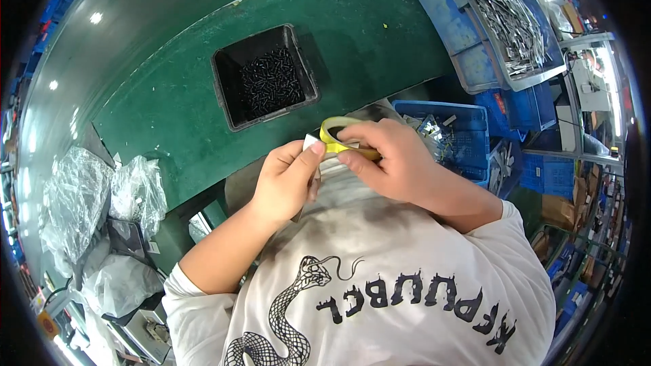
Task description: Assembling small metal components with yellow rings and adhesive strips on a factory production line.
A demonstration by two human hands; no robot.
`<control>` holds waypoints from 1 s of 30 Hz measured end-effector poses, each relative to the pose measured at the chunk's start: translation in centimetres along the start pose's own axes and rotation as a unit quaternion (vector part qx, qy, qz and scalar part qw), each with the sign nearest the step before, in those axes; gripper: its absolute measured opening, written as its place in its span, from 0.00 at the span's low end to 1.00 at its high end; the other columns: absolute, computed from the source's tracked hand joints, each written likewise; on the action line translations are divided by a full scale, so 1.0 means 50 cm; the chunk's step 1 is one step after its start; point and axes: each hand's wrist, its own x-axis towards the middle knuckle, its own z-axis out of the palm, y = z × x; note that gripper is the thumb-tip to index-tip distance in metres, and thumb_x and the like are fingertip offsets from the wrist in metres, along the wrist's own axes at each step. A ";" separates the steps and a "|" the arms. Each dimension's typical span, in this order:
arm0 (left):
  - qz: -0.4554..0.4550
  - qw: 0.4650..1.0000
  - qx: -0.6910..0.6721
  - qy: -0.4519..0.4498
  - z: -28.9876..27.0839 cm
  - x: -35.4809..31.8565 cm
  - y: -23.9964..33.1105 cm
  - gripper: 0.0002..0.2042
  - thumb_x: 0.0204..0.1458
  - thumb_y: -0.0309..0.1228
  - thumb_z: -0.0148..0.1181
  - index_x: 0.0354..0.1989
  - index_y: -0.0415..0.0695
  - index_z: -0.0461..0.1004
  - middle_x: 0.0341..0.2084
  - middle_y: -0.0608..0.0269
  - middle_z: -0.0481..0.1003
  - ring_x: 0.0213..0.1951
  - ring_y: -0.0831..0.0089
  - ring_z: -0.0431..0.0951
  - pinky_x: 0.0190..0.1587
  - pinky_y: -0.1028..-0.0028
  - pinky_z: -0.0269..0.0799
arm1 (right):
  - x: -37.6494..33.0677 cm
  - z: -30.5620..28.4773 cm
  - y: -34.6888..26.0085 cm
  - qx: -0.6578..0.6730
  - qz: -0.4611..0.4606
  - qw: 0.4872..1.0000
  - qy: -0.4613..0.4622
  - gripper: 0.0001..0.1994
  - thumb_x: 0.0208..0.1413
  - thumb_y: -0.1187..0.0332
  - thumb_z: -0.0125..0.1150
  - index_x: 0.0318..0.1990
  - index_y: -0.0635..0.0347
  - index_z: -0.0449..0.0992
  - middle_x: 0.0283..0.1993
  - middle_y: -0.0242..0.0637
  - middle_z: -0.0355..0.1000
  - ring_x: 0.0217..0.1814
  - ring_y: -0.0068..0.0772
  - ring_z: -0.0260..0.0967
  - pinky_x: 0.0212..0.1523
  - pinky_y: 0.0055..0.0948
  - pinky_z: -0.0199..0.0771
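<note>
Both my hands meet in front of my chest, just beyond the near edge of the green table. My right hand (400,157) grips a roll of yellow tape (330,126), with fingers at its opening and thumb below. Against the roll's left side, my left hand (288,175) pinches a small flat whitish piece (310,141) between thumb and fingers. How far that piece reaches down inside the hand is hidden. Beyond the hands, a black square bin (230,88) holds many small black cylindrical parts (274,78).
A blue crate (475,118) with loose small pieces stands right of my right hand. Farther right, a grey tray (519,81) full of thin metal strips rests on blue crates (468,34). Clear plastic bags (78,190) lie at the left by the green table (183,156).
</note>
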 end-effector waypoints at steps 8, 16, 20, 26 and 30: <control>0.017 0.962 -0.230 -0.146 -0.017 0.009 0.001 0.14 0.64 0.40 0.54 0.32 0.42 0.66 0.13 0.65 0.65 0.10 0.80 0.60 0.13 0.78 0.56 | 0.006 -0.023 0.012 -0.046 -0.012 0.999 -0.017 0.22 0.51 0.66 0.71 0.53 0.57 0.74 0.30 0.38 0.76 0.30 0.43 0.72 0.31 0.37 0.69; -0.005 0.999 0.041 0.030 -0.005 0.012 0.018 0.06 0.61 0.25 0.55 0.43 0.37 0.70 0.24 0.69 0.70 0.16 0.85 0.64 0.18 0.80 0.59 | 0.000 -0.047 0.042 -0.142 -0.162 0.976 0.026 0.19 0.51 0.71 0.69 0.52 0.54 0.78 0.28 0.30 0.71 0.24 0.34 0.67 0.27 0.33 0.64; 0.005 0.996 0.075 0.056 -0.006 0.015 0.007 0.11 0.63 0.26 0.53 0.51 0.34 0.71 0.27 0.69 0.70 0.22 0.85 0.67 0.24 0.82 0.64 | -0.003 -0.054 0.039 -0.223 -0.192 0.956 0.004 0.17 0.49 0.69 0.67 0.49 0.50 0.81 0.25 0.24 0.65 0.22 0.27 0.61 0.26 0.29 0.58; 0.068 0.995 0.062 0.038 0.002 0.019 -0.003 0.10 0.65 0.24 0.50 0.51 0.32 0.68 0.32 0.65 0.73 0.29 0.83 0.71 0.32 0.81 0.70 | -0.009 -0.043 0.039 -0.264 -0.189 0.946 0.008 0.20 0.47 0.67 0.65 0.51 0.45 0.81 0.24 0.22 0.61 0.22 0.25 0.57 0.28 0.27 0.58; 0.125 0.991 0.040 0.032 0.001 0.018 -0.009 0.04 0.64 0.20 0.49 0.45 0.36 0.65 0.32 0.62 0.75 0.28 0.81 0.73 0.32 0.80 0.72 | -0.012 -0.031 0.037 -0.277 -0.166 0.946 0.000 0.20 0.48 0.67 0.65 0.52 0.43 0.80 0.24 0.21 0.62 0.22 0.25 0.58 0.28 0.27 0.59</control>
